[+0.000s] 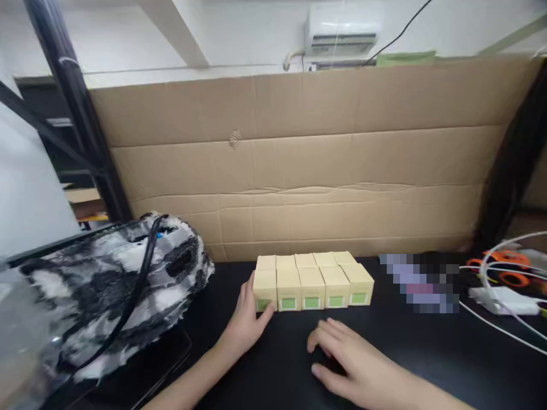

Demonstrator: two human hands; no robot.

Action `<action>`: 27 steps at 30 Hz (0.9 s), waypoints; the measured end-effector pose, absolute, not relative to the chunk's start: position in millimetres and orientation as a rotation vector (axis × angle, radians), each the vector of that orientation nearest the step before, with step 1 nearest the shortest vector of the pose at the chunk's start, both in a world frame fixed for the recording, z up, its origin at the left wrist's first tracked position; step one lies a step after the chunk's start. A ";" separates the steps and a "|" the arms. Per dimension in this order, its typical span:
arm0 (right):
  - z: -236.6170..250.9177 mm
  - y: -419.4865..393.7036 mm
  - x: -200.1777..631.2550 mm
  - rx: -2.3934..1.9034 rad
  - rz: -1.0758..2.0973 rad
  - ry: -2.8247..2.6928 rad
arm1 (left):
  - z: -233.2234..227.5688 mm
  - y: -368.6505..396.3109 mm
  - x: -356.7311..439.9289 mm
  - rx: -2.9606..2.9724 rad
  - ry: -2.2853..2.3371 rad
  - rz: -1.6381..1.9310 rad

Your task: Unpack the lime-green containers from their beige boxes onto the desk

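Note:
Several small cream boxes (310,281) with green labels stand in two rows, packed side by side on the black table. My left hand (245,319) is at the left end of the front row, its thumb against the front of the end box (265,285) and its fingers along that box's left side. In front of the boxes, my right hand (342,356) hovers apart from them, with nothing in it. Its fingers are loosely bent and its thumb stands away from them.
A grey, black and white fuzzy bag-like bundle (171,267) with a black strap lies at left. Behind the table rises a cardboard sheet (299,165). At right are a pixelated object (421,285), a white adapter (504,300), white cables and orange-handled items (508,267).

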State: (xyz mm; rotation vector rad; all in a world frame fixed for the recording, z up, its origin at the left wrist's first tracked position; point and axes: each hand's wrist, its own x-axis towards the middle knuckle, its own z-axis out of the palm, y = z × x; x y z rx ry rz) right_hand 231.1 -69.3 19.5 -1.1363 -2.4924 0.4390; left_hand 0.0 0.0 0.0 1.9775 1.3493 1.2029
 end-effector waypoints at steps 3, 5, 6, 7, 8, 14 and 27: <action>19.8 -70.7 232.8 -1.135 0.438 -2.491 | -1.8 3.6 -2.0 1.949 1.350 1.220; 20.2 -71.5 233.0 -1.132 0.438 -2.490 | -4.1 7.5 -4.1 1.918 1.333 1.234; 20.6 -71.7 232.8 -1.129 0.438 -2.490 | -5.5 9.7 -5.2 1.900 1.318 1.241; 20.9 -71.7 232.6 -1.127 0.437 -2.488 | -7.1 12.0 -6.2 1.880 1.304 1.248; 21.4 -71.5 232.3 -1.124 0.437 -2.486 | -8.9 14.1 -7.0 1.859 1.293 1.258; 22.8 -69.9 231.6 -1.109 0.425 -2.478 | -16.1 19.5 -7.1 1.773 1.350 1.347; 19.0 -69.7 232.8 -1.062 0.396 -2.429 | 12.2 -21.3 -3.0 2.338 1.249 1.595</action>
